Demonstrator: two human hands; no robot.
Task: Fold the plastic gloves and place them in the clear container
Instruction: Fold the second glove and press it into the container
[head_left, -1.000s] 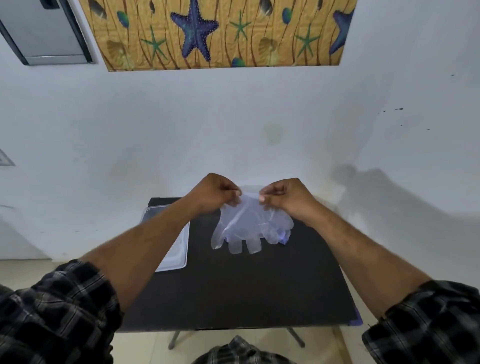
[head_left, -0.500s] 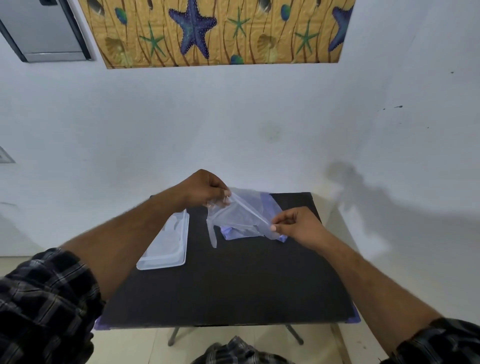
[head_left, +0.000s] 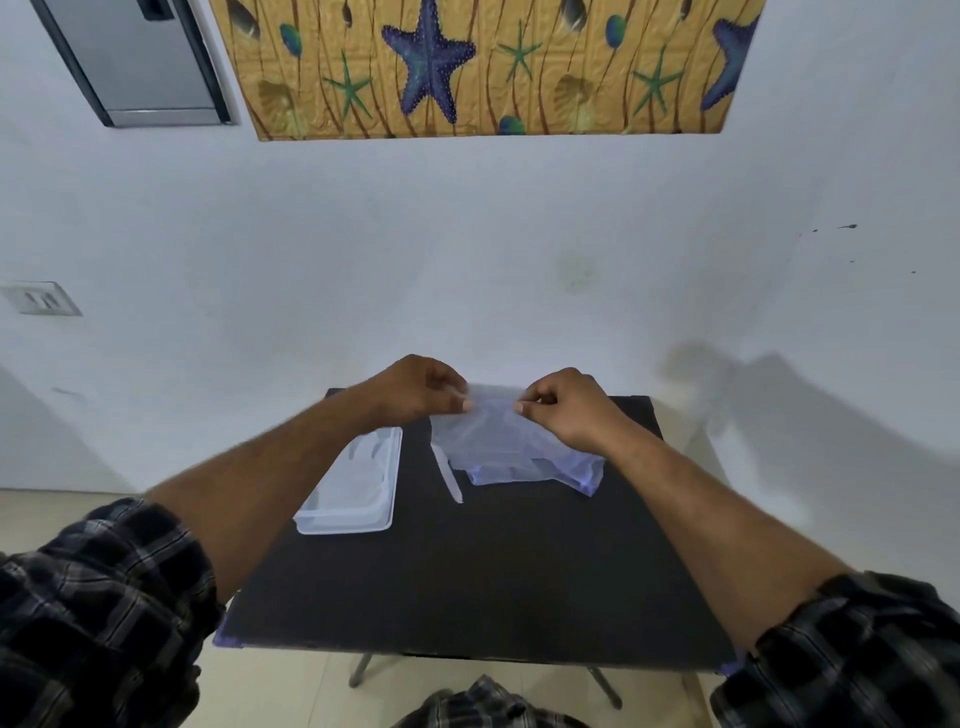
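A thin see-through plastic glove hangs folded over between my two hands above the far part of the black table. My left hand pinches its upper left edge and my right hand pinches its upper right edge. One glove finger dangles down to the table. Under the held glove lies a small pile of more plastic gloves. The clear container sits on the table's left side, partly behind my left forearm.
The table stands against a white wall. A starfish-patterned panel and a grey box hang high on the wall. A wall switch is at the left. Floor shows beyond the near table edge.
My right hand has come back up from the glove's lower edge to meet the left hand at the top, doubling the glove over. The view has shifted slightly.
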